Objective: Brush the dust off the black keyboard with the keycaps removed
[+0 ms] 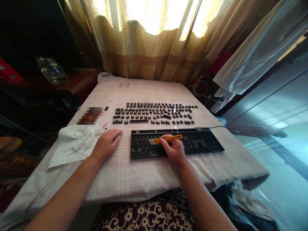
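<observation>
My right hand (pixel 174 149) is closed around a small brush with a yellow handle (pixel 168 139), its pale bristles resting on the black keyboard frame (pixel 204 144), which has its keycaps off. My left hand (pixel 107 142) lies on the cloth-covered table to the left of the keyboard, fingers loosely curled and flat, holding nothing. Behind the keyboard, several black keycaps (pixel 154 113) are laid out in rows on the cloth.
A crumpled white cloth (pixel 74 144) lies at the left by my left hand. The table cover (pixel 134 179) is pale and checked. A curtain (pixel 149 41) hangs behind; a dark shelf with a glass dish (pixel 51 70) stands at left.
</observation>
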{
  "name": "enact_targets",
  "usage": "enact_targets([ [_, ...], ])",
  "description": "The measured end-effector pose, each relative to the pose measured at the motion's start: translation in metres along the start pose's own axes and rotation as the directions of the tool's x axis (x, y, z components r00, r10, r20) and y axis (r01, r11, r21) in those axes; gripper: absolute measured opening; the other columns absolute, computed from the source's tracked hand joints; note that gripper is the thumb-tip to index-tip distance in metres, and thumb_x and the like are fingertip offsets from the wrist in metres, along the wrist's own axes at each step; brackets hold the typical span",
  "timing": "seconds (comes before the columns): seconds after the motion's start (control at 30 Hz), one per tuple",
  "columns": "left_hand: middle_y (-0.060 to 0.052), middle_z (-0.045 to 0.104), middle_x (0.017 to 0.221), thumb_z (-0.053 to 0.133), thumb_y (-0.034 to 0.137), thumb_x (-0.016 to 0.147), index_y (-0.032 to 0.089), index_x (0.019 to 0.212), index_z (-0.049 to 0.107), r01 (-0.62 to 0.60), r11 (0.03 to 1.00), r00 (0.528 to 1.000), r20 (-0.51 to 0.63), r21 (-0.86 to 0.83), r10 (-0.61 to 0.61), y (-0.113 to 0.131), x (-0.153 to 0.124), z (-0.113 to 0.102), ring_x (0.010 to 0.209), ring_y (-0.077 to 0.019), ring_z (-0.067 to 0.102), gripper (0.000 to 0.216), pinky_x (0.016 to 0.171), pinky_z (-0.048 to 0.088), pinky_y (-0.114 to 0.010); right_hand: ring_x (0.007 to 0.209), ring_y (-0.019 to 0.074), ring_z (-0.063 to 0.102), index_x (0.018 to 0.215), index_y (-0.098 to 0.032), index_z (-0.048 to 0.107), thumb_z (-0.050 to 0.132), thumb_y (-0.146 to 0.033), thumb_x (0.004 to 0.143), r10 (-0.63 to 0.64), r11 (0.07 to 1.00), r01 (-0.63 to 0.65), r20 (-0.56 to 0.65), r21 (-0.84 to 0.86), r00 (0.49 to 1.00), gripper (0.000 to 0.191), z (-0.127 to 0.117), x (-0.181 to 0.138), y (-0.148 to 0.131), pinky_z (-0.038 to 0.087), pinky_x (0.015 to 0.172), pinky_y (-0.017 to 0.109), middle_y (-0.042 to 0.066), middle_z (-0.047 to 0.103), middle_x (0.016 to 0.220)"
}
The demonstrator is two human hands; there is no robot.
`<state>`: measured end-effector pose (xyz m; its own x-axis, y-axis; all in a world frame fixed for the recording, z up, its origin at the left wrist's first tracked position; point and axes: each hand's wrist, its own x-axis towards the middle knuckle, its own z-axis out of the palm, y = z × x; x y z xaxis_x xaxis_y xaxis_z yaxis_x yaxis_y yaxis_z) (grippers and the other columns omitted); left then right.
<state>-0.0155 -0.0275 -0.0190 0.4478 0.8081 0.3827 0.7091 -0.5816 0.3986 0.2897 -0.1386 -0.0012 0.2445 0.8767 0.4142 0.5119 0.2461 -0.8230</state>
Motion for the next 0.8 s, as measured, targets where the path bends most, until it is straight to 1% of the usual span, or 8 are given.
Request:
enact_targets([
  [0.13, -0.01, 0.077, 0.118, 0.046, 0.037, 0.092, 0.02, 0.111, 0.074, 0.005, 1.0, 1.0, 0.001, 0.002, -0.005, 0.0004, -0.0003, -0.0003, 0.113, -0.0284, 0.07, 0.037, 0.106, 0.053, -0.049, 0.058, 0.0164, 0.068, 0.083, -0.02, 0.073, 0.063, -0.036, 0.089, -0.031, 0.998, 0.034, 0.052, -0.046, 0.998, 0.019, -0.0009, -0.001, -0.0021, 0.053, 0.058, 0.024, 0.003, 0.075, 0.071],
  [0.23, -0.009, 0.077, 0.118, 0.046, 0.037, 0.092, 0.021, 0.111, 0.074, 0.009, 1.0, 1.0, 0.005, 0.0, -0.009, 0.0008, -0.0003, -0.001, 0.113, -0.0283, 0.069, 0.037, 0.106, 0.053, -0.048, 0.059, 0.0164, 0.068, 0.082, -0.02, 0.073, 0.063, -0.036, 0.089, -0.037, 0.999, 0.039, 0.074, -0.026, 0.997, 0.02, -0.001, -0.0012, -0.0026, 0.053, 0.058, 0.023, 0.004, 0.075, 0.072],
  [0.33, -0.008, 0.076, 0.119, 0.047, 0.037, 0.092, 0.022, 0.112, 0.074, 0.012, 1.0, 1.0, 0.004, 0.001, -0.012, 0.0008, -0.0001, -0.0013, 0.114, -0.0277, 0.069, 0.037, 0.107, 0.053, -0.048, 0.06, 0.0172, 0.068, 0.082, -0.02, 0.073, 0.064, -0.038, 0.089, -0.017, 1.0, 0.016, 0.088, 0.022, 0.996, 0.022, -0.0015, -0.0008, -0.002, 0.054, 0.058, 0.024, 0.004, 0.075, 0.072],
  [0.47, -0.008, 0.077, 0.119, 0.047, 0.037, 0.092, 0.022, 0.111, 0.074, 0.003, 1.0, 1.0, 0.001, -0.002, -0.003, 0.0, -0.0002, -0.0004, 0.113, -0.0277, 0.069, 0.036, 0.107, 0.053, -0.048, 0.058, 0.0182, 0.068, 0.081, -0.019, 0.071, 0.066, -0.044, 0.087, 0.068, 0.989, -0.071, 0.024, 0.128, 0.997, 0.026, -0.0017, 0.0006, 0.0008, 0.056, 0.056, 0.026, 0.003, 0.072, 0.067],
  [0.57, -0.008, 0.077, 0.118, 0.047, 0.036, 0.092, 0.023, 0.111, 0.074, 0.001, 1.0, 1.0, -0.002, -0.002, -0.001, -0.0007, -0.0005, 0.0004, 0.113, -0.0277, 0.069, 0.036, 0.107, 0.053, -0.048, 0.059, 0.0188, 0.07, 0.078, -0.019, 0.071, 0.067, -0.047, 0.086, 0.098, 0.983, -0.092, -0.033, 0.159, 0.995, 0.03, -0.0004, 0.0011, 0.0021, 0.057, 0.058, 0.027, 0.004, 0.072, 0.068],
  [0.7, -0.009, 0.077, 0.117, 0.047, 0.036, 0.092, 0.021, 0.111, 0.074, 0.001, 1.0, 1.0, -0.008, -0.005, -0.001, -0.0013, -0.0007, 0.0008, 0.113, -0.0284, 0.069, 0.036, 0.106, 0.053, -0.049, 0.055, 0.0166, 0.066, 0.078, -0.02, 0.072, 0.065, -0.044, 0.088, 0.057, 0.997, -0.055, -0.031, 0.058, 0.998, 0.027, 0.0007, -0.0001, 0.0007, 0.053, 0.054, 0.025, 0.003, 0.071, 0.065],
  [0.8, -0.009, 0.077, 0.117, 0.047, 0.037, 0.092, 0.022, 0.111, 0.074, 0.004, 1.0, 1.0, -0.008, -0.01, -0.004, -0.0014, -0.0005, 0.0009, 0.112, -0.0282, 0.069, 0.036, 0.106, 0.053, -0.048, 0.059, 0.0175, 0.067, 0.08, -0.021, 0.073, 0.064, -0.04, 0.088, 0.02, 1.0, -0.019, 0.008, -0.018, 1.0, 0.023, 0.0002, -0.0011, -0.0014, 0.053, 0.056, 0.024, 0.003, 0.073, 0.068],
])
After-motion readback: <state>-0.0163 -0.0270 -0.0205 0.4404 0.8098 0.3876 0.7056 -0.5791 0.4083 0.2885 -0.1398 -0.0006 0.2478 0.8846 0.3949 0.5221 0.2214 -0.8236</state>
